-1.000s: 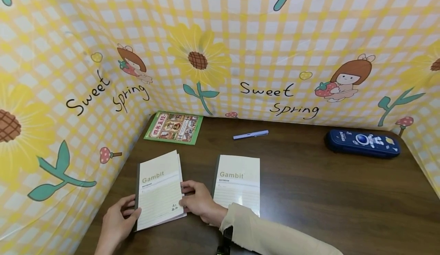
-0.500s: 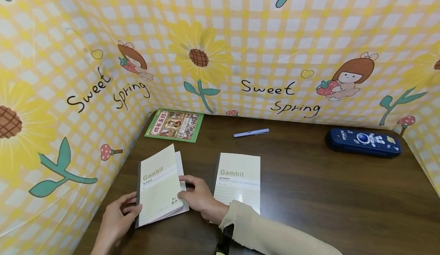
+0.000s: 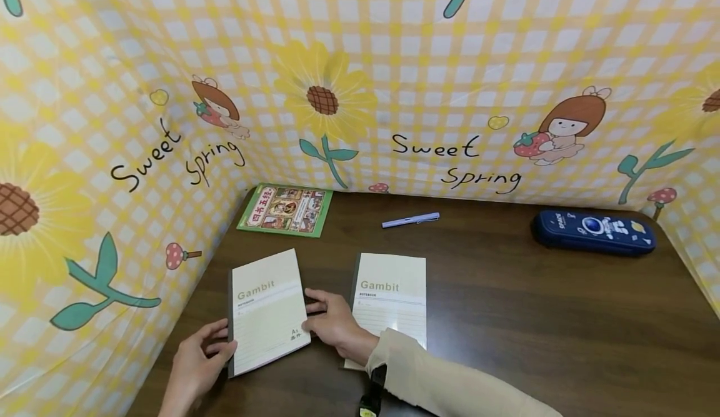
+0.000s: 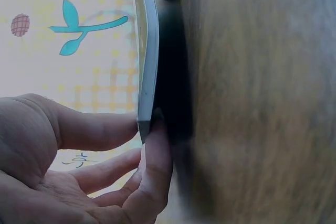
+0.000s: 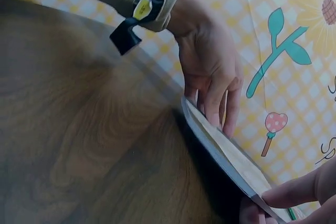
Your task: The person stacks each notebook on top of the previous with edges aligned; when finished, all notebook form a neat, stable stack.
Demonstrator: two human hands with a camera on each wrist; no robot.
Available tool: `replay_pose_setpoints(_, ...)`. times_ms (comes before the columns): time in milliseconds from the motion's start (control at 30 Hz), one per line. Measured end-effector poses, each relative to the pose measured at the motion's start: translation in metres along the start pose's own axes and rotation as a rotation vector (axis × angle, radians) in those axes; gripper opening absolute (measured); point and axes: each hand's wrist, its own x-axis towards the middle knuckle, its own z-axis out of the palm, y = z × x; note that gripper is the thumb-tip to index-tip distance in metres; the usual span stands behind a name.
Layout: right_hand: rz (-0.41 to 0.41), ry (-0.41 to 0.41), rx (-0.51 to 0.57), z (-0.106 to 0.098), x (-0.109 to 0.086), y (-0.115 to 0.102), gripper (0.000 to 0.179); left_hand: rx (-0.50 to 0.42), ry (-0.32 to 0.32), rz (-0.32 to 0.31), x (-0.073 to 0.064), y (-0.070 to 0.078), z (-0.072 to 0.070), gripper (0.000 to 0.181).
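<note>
Between both hands a pale notebook [image 3: 267, 317] marked "Gambit" is held closed, its dark spine to the left. My left hand [image 3: 202, 357] pinches the lower spine, thumb on the cover; the left wrist view shows the fingers [image 4: 157, 161] underneath. At the opposite edge my right hand [image 3: 334, 326] holds the notebook between thumb and fingers; in the right wrist view the thumb [image 5: 294, 190] lies on the cover. A dark shadow lies under the notebook in both wrist views. A matching second notebook [image 3: 388, 298] lies flat to the right, partly covered by the right hand and sleeve.
On the dark wooden table [image 3: 506, 304], a green-edged picture book [image 3: 285, 211] lies at the back left. A lilac pen [image 3: 410, 220] lies at the back middle, and a navy pencil case [image 3: 593, 234] at the back right. Yellow checked cloth [image 3: 416, 79] walls the table in.
The notebook's front cover and pages, partly raised half a second ago, now lie closed together. The notebook and both hands sit slightly further right; the other things keep their places.
</note>
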Motion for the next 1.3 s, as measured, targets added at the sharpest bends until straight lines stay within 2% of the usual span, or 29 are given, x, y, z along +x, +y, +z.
replay_pose_setpoints(167, 0.008, -0.01, 0.021, -0.001, 0.001, -0.001, 0.064, -0.011, 0.014, 0.014, 0.0, 0.001, 0.002, 0.056)
replay_pose_setpoints(367, -0.027, -0.022, -0.062, -0.001, 0.0, -0.005, 0.051, -0.021, 0.024, -0.013, 0.0, 0.0, 0.001, 0.057)
replay_pose_setpoints(533, -0.054, -0.015, -0.102, -0.006, -0.001, -0.007, 0.041, -0.037, 0.018, -0.008, -0.001, 0.002, 0.003, 0.058)
replay_pose_setpoints(700, -0.082, -0.002, -0.122, -0.013, -0.001, -0.01, 0.041, -0.017, 0.037, 0.038, -0.003, 0.008, 0.006, 0.057)
replay_pose_setpoints(900, -0.142, -0.028, -0.172, -0.026, -0.004, -0.016, 0.041, -0.003, 0.074, 0.098, 0.001, 0.022, 0.012, 0.056)
replay_pose_setpoints(1100, -0.175, -0.035, -0.232, -0.045, -0.01, -0.021, 0.035, -0.025, 0.05, 0.176, 0.002, 0.034, 0.019, 0.053)
replay_pose_setpoints(1300, -0.193, -0.057, -0.22, -0.066, -0.021, -0.022, 0.032, -0.059, 0.011, 0.22, -0.001, 0.045, 0.027, 0.052)
